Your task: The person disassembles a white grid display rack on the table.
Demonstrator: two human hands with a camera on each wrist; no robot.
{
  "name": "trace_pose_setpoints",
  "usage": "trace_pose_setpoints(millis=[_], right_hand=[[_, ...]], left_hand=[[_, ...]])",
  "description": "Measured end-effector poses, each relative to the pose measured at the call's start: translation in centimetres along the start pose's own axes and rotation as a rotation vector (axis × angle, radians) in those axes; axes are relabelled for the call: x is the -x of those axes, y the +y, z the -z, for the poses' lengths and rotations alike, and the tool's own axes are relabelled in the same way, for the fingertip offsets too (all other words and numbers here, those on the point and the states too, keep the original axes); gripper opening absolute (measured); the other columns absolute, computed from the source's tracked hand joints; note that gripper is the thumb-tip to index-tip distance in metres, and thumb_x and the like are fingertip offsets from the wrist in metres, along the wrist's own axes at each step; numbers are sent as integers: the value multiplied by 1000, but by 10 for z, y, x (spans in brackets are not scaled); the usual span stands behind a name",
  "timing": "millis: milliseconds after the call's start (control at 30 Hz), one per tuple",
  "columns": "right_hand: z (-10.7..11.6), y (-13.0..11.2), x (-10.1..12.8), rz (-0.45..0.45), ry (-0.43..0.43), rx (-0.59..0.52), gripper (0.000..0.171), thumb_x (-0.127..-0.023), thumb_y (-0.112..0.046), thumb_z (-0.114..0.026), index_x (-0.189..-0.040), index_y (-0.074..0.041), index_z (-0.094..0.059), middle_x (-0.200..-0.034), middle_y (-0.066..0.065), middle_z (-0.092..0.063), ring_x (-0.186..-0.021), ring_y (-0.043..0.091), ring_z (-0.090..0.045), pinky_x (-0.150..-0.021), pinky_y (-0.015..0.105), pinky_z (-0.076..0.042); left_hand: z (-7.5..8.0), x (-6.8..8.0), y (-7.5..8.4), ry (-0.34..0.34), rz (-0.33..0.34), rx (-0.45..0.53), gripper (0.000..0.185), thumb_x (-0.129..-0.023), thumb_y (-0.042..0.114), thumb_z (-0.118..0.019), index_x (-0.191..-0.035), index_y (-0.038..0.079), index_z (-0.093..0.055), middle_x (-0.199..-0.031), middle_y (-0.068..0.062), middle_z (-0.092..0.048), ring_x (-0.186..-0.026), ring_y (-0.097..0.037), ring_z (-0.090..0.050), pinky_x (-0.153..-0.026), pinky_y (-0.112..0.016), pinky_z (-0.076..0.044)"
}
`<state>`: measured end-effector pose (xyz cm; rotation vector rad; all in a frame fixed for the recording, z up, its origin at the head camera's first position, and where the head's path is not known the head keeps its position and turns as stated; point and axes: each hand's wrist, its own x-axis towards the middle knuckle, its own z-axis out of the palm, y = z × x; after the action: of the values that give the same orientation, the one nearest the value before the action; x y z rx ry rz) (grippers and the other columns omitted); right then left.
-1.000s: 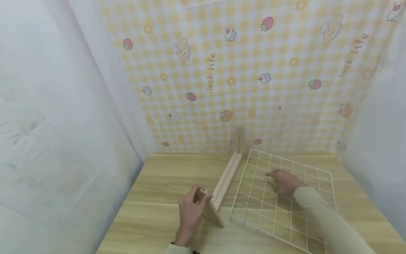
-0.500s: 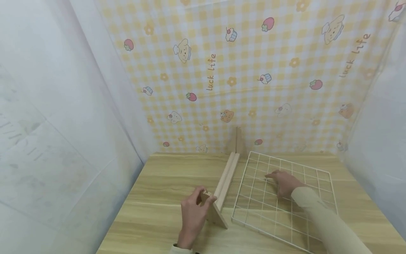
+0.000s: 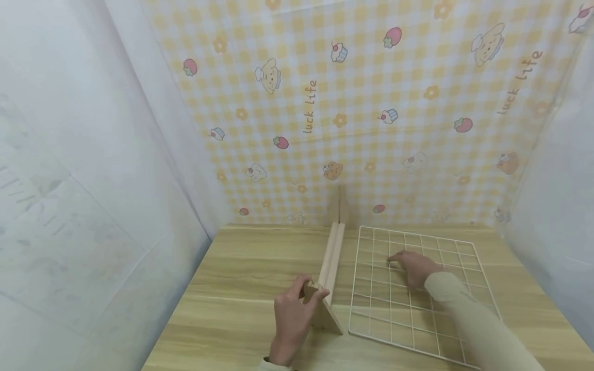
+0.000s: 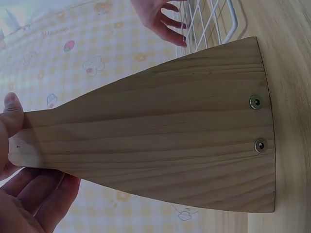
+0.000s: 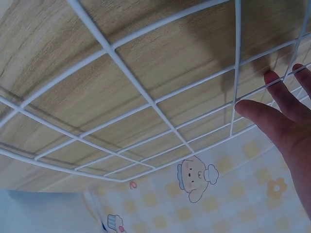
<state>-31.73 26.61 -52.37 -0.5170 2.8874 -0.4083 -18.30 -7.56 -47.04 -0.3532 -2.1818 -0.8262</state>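
Note:
My left hand (image 3: 293, 317) holds the top of the near wooden end panel (image 3: 327, 319), thumb on one edge and fingers on the other. In the left wrist view, this tapered panel (image 4: 160, 131) fills the middle, with two screws (image 4: 255, 102) by its wide base. Wooden rails (image 3: 331, 252) join it to the upright far end panel (image 3: 340, 203) by the backdrop. To the right lies a white wire grid panel (image 3: 355, 278). My right hand (image 3: 415, 268) reaches over the grid, its fingers loosely extended. In the right wrist view, the thumb (image 5: 250, 109) meets a wire, with fingertips among the wires.
The wood-grain table (image 3: 241, 263) carries both pieces. Behind it hangs a yellow checked cloth (image 3: 362, 93) with cartoon prints. White sheets (image 3: 83, 180) enclose the left side and the right side (image 3: 561, 216).
The wooden stand has swung, its near end to the right and its far end slightly left. The wire grid has turned so its left side runs closer to parallel with the stand. My right hand stays nearly in place.

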Motion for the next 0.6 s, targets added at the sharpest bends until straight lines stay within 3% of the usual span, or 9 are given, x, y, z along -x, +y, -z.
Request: trace_pose_setpoints(millis=[200,400,600], right_hand=[[1,-3,-3,-6,-20,4,89,-52,23,-62,-128,-22,-52,-138,10,-48,-122,40,-47,-95,57,-43],[3,-5,-9,-4,-32,24,97,-44,15,-76,-129,-23,-51,-139,8,-47,-126,38,-43,-100,59,-39],[8,-11,-12,-31,-70,19,100,-41,11,-79,-130,-26,-49,-141,7,-45,-128,37,-42,-100,60,-38]], left_hand=[[-3,1,7,-1,3,3,35,-69,44,-74,-82,14,-62,-51,9,-58,-43,14,-17,-37,1,-22],[-7,0,9,22,-15,-36,36,-72,49,-70,-81,16,-62,-45,13,-45,-45,13,-11,-37,0,-15],[-8,1,10,23,-7,-45,36,-72,50,-69,-81,16,-61,-47,13,-49,-45,14,-14,-38,1,-17]])
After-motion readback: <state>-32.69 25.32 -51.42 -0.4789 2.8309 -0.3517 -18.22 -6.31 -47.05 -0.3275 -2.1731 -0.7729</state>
